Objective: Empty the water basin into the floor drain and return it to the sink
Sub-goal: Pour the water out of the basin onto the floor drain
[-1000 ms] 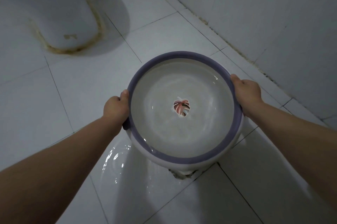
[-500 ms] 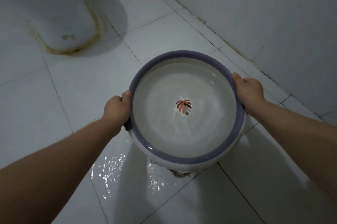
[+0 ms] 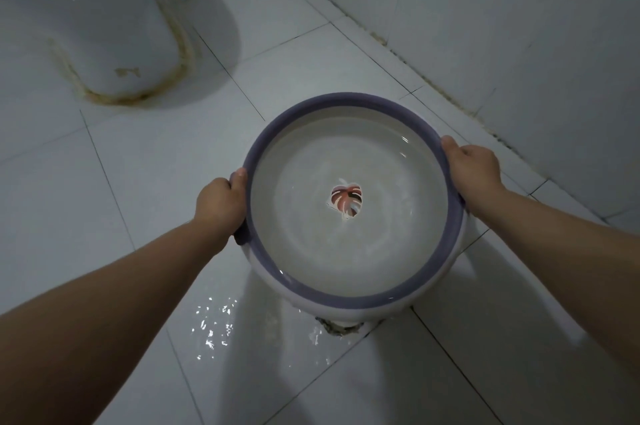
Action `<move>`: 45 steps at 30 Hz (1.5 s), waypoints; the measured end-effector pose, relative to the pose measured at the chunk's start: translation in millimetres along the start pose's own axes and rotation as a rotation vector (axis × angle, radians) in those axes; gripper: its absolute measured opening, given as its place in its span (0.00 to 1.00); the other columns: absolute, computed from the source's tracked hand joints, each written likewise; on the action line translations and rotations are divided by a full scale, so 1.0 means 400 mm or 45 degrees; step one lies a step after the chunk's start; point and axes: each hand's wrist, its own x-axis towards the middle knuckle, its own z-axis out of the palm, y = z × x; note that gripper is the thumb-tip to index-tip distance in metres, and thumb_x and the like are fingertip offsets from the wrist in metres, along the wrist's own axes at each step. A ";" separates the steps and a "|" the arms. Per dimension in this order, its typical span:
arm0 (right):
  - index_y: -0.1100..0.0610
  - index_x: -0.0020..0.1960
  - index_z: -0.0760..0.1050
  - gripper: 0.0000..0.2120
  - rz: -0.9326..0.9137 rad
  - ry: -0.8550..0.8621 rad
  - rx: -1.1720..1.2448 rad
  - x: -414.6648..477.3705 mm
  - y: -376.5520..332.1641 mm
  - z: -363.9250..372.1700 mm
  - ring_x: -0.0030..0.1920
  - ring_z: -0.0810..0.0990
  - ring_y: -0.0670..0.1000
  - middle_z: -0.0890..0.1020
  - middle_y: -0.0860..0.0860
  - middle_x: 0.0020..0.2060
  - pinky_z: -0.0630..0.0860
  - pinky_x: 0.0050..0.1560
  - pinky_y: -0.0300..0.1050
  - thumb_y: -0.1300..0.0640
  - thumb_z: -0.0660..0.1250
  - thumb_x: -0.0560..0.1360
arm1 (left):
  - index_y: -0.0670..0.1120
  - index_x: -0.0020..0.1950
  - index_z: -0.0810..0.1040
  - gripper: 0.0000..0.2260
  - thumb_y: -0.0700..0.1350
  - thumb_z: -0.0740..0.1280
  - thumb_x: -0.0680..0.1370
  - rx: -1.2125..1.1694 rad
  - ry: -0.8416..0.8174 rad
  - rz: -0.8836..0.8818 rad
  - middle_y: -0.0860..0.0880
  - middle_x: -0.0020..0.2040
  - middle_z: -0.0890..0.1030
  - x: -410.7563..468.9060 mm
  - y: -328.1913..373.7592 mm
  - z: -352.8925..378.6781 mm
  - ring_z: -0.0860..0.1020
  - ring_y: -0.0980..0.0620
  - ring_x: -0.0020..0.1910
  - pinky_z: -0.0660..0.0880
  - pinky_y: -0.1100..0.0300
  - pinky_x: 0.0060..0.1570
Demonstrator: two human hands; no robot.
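I hold a round white water basin (image 3: 353, 298) with a purple rim and a red leaf print in its bottom, above the tiled floor. Its inside looks wet, with a thin film of water. My left hand (image 3: 220, 204) grips the rim on the left side and my right hand (image 3: 472, 170) grips it on the right. Directly under the basin's near edge a dark, rough-edged floor drain (image 3: 341, 327) peeks out, mostly hidden by the basin. A wet patch (image 3: 214, 324) glistens on the tiles beside the drain.
A white toilet base (image 3: 104, 26) with stained sealant stands at the far left. A tiled wall (image 3: 519, 26) runs along the right, meeting the floor in a grimy joint. White floor tiles (image 3: 104, 199) surround the basin. No sink is in view.
The basin has levelled out a little and stays in both hands. The water on the floor has spread and broken into ripples near the drain.
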 end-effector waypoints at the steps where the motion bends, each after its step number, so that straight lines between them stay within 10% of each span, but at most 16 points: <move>1: 0.57 0.27 0.63 0.23 0.001 0.002 0.005 0.000 -0.001 0.000 0.25 0.66 0.50 0.68 0.52 0.24 0.61 0.26 0.42 0.43 0.57 0.75 | 0.33 0.53 0.74 0.26 0.55 0.49 0.80 0.008 0.006 0.005 0.40 0.43 0.74 0.000 0.000 0.000 0.73 0.40 0.44 0.69 0.52 0.42; 45: 0.57 0.28 0.63 0.23 -0.022 -0.043 0.015 -0.008 -0.001 -0.006 0.28 0.67 0.52 0.68 0.54 0.26 0.63 0.30 0.44 0.44 0.56 0.76 | 0.31 0.54 0.75 0.27 0.54 0.49 0.81 0.092 0.042 0.103 0.33 0.53 0.78 0.014 0.006 -0.017 0.76 0.35 0.53 0.72 0.47 0.51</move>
